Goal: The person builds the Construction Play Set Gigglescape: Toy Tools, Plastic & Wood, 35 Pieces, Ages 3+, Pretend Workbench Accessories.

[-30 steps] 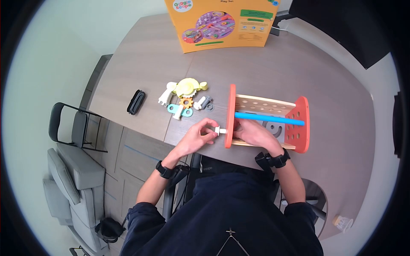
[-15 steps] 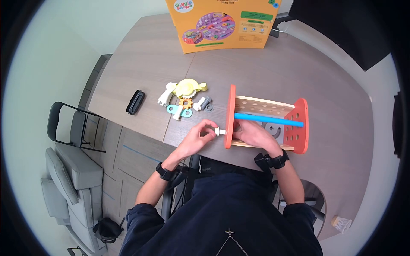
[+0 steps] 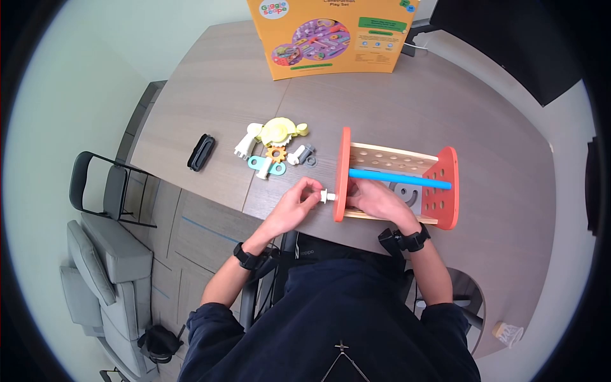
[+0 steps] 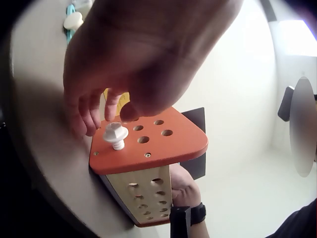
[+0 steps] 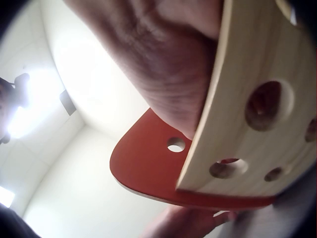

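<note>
Threaded white bolt [image 4: 115, 133] is seated in the smooth red panel [image 4: 181, 144] of the holed wooden box [image 3: 398, 153]. Left hand [image 3: 293, 207]: fingers released, loosely bent beside bolt. Right hand [image 3: 380, 199]: inside, grasp indeterminable. Little change noted.

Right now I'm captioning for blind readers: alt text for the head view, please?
A person's left hand curves its fingers at a white bolt in the orange end panel of a wooden toy frame; the right hand reaches inside, near a blue rod. Toy parts and a yellow carton sit farther back.
</note>
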`<state>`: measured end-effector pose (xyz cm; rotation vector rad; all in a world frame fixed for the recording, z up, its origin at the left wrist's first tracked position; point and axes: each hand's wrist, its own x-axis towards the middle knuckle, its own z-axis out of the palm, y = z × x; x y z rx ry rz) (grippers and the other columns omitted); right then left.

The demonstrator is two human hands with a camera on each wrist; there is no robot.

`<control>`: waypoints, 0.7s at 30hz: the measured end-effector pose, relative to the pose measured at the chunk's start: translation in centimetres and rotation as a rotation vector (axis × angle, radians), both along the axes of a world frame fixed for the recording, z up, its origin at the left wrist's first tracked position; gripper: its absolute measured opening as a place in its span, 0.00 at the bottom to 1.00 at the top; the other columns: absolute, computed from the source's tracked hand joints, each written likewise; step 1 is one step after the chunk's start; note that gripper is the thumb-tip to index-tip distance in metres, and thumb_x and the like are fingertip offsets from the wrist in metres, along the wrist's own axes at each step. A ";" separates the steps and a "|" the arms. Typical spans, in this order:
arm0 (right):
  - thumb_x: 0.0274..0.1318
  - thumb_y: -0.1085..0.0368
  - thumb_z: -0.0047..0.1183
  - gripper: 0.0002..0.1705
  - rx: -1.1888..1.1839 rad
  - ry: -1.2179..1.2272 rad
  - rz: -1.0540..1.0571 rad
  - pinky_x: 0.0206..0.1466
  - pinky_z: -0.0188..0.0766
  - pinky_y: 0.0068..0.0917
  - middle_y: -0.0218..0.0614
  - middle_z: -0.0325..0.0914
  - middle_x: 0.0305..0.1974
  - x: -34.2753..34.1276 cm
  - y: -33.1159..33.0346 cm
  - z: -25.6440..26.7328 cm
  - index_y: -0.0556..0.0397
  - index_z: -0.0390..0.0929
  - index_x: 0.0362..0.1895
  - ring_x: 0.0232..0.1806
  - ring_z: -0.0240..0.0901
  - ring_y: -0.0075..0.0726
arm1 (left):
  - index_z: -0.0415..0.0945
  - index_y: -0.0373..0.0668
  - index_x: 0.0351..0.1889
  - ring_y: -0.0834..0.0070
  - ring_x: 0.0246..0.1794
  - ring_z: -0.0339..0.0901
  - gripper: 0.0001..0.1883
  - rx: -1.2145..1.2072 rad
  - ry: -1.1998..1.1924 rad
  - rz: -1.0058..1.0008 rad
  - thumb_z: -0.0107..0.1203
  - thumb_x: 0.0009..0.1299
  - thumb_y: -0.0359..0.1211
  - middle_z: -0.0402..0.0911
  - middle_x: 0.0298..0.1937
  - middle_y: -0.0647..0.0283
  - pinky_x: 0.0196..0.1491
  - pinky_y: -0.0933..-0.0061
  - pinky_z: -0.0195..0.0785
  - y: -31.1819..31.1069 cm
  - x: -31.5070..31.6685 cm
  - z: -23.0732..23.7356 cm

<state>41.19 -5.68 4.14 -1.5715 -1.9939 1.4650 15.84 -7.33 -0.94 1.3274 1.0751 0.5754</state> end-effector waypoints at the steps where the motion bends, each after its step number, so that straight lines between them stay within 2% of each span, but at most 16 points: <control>1: 0.66 0.64 0.66 0.22 0.017 0.012 -0.010 0.56 0.81 0.40 0.47 0.89 0.47 0.0 -0.1 -0.1 0.61 0.80 0.60 0.49 0.87 0.43 | 0.74 0.39 0.58 0.81 0.48 0.78 0.09 -0.050 0.021 0.011 0.55 0.83 0.27 0.79 0.50 0.67 0.58 0.72 0.76 0.1 0.3 0.4; 3: 0.65 0.62 0.65 0.19 0.051 0.037 -0.028 0.52 0.81 0.40 0.46 0.90 0.43 0.1 -0.3 -0.4 0.61 0.83 0.55 0.46 0.87 0.46 | 0.74 0.39 0.58 0.81 0.48 0.78 0.09 -0.104 0.037 0.011 0.55 0.83 0.27 0.79 0.49 0.67 0.58 0.72 0.76 0.1 0.4 0.5; 5: 0.65 0.62 0.65 0.19 0.044 0.044 -0.028 0.52 0.81 0.40 0.46 0.90 0.43 0.1 -0.1 -0.7 0.61 0.83 0.55 0.45 0.87 0.46 | 0.74 0.39 0.59 0.81 0.48 0.78 0.09 -0.113 0.027 -0.018 0.55 0.83 0.28 0.79 0.49 0.67 0.58 0.72 0.76 0.2 0.4 -0.1; 8: 0.65 0.62 0.65 0.19 0.047 0.035 -0.031 0.52 0.81 0.40 0.46 0.90 0.43 0.1 -0.1 -0.7 0.61 0.83 0.55 0.46 0.88 0.46 | 0.74 0.39 0.59 0.82 0.49 0.77 0.10 0.130 -0.054 -0.072 0.53 0.86 0.33 0.79 0.48 0.68 0.55 0.72 0.76 0.2 -0.1 -1.8; 11: 0.65 0.62 0.65 0.19 0.058 0.040 -0.028 0.53 0.81 0.40 0.46 0.90 0.44 0.1 -0.3 -0.8 0.61 0.83 0.54 0.47 0.88 0.46 | 0.75 0.39 0.60 0.82 0.49 0.77 0.10 0.184 -0.041 -0.006 0.54 0.85 0.32 0.79 0.48 0.69 0.53 0.73 0.75 -0.3 0.2 -1.0; 14: 0.65 0.63 0.65 0.19 0.063 0.044 -0.030 0.53 0.81 0.41 0.47 0.90 0.44 0.2 -0.2 -1.2 0.61 0.83 0.54 0.48 0.88 0.47 | 0.76 0.40 0.60 0.82 0.49 0.77 0.12 -0.013 -0.010 0.077 0.58 0.81 0.25 0.80 0.50 0.68 0.54 0.73 0.75 -0.1 0.3 -0.6; 17: 0.64 0.63 0.66 0.19 0.055 0.030 -0.029 0.54 0.81 0.41 0.47 0.90 0.45 0.2 -0.2 -0.8 0.61 0.83 0.55 0.48 0.88 0.47 | 0.77 0.41 0.59 0.82 0.50 0.77 0.13 -0.087 0.087 -0.021 0.59 0.79 0.23 0.81 0.52 0.68 0.55 0.73 0.75 0.2 0.1 -0.7; 21: 0.64 0.63 0.65 0.20 0.064 0.040 -0.034 0.54 0.81 0.41 0.47 0.90 0.46 0.2 -0.2 -1.2 0.61 0.83 0.55 0.49 0.88 0.48 | 0.77 0.40 0.59 0.82 0.47 0.78 0.10 0.195 -0.002 -0.020 0.57 0.81 0.27 0.82 0.50 0.68 0.52 0.74 0.75 -0.4 0.2 -1.0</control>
